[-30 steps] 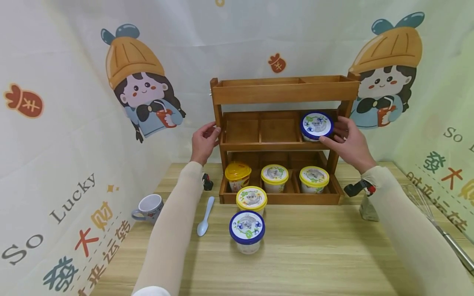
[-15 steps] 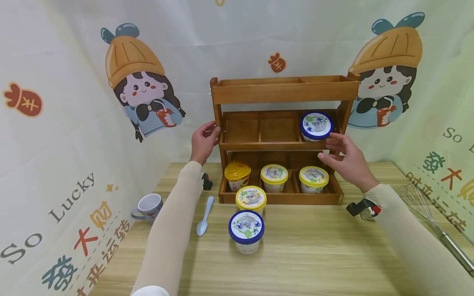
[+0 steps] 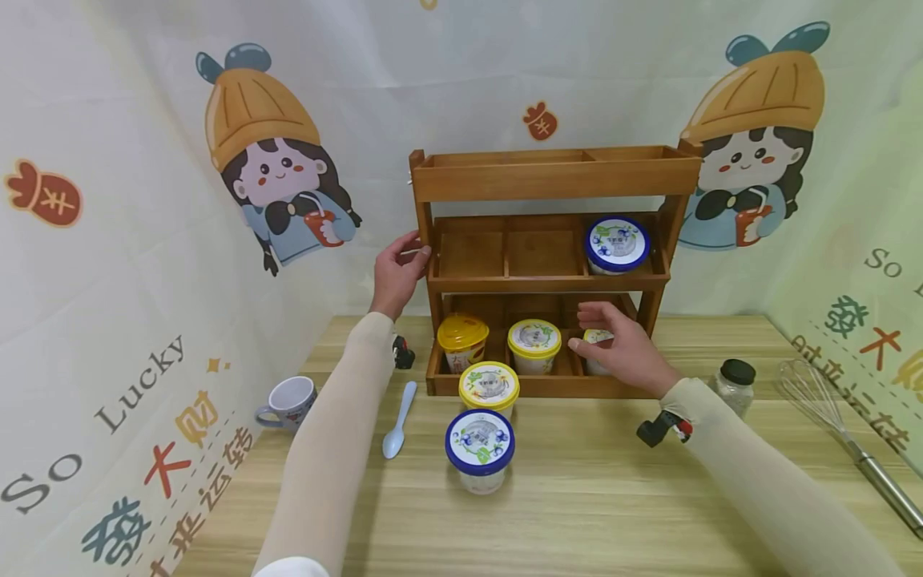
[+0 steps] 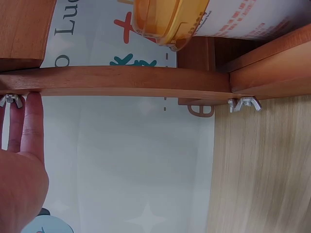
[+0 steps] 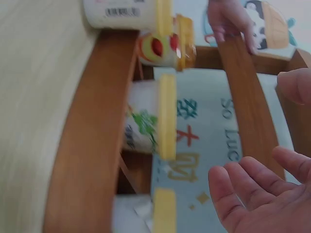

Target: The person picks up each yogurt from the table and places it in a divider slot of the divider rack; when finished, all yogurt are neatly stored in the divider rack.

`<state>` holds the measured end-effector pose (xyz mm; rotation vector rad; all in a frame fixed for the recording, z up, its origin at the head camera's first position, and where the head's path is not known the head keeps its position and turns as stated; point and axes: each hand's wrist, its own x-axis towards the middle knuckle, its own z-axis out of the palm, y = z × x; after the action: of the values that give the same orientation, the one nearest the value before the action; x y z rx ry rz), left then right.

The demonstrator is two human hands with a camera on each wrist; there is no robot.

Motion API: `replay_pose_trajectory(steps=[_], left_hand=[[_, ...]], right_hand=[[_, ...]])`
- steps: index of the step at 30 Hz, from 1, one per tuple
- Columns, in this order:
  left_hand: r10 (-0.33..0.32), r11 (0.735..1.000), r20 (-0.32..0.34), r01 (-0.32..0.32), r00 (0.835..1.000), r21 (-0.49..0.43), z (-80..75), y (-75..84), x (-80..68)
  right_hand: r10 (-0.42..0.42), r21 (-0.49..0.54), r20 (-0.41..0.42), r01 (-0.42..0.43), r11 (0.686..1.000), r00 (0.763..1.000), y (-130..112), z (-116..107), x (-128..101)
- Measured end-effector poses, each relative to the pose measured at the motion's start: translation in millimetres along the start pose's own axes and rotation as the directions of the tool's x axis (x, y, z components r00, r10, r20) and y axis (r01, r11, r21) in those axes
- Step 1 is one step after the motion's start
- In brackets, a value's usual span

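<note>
Standing upright: wooden rack, long axis running left-right.

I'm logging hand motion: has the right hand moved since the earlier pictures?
Yes: against the wooden rack, the right hand moved down and leftward, from the middle tier to the bottom tier.

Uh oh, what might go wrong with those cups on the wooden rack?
The right fingers might bump the yellow-lidded cup they partly hide in the head view. The left fingers touch the side of the wooden rack, so a push there might shift it and jiggle the blue-lidded cup on it.
</note>
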<state>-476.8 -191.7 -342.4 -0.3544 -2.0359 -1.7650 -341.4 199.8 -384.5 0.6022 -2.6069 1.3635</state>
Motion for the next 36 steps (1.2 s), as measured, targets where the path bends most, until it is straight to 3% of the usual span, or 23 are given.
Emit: replay_pose_trajectory(steps=[11,15,21,28,36], left_hand=[[-0.011,1.000,0.004,0.012,1.000,-0.025,0.9,2.4,-0.1],[-0.020,1.000,0.000,0.020,1.000,-0.007,-0.1,1.4,-1.3],[-0.004,1.000,-0.001,0.004,1.000,0.024,-2.0,-1.2,-1.1],[0.004,1.000,-0.002,-0.004,1.000,0.026,-1.4,-2.8,-0.8],[-0.010,1.000,0.003,0.010,1.000,0.024,-1.0,0.3,-2.4]], right_hand=[[-0.041,0.048,0.145,0.034,0.998,0.989,-5.5,58.1,13.9],[-0.055,0.046,0.140,0.049,0.998,0.989,-9.3,74.3,15.0],[-0.111,0.076,0.128,0.102,0.992,0.986,-17.5,87.8,15.2],[-0.093,0.073,0.222,0.078,0.994,0.971,-15.7,100.1,13.0],[-0.055,-0.018,0.302,0.063,0.998,0.952,-14.6,111.6,10.3]])
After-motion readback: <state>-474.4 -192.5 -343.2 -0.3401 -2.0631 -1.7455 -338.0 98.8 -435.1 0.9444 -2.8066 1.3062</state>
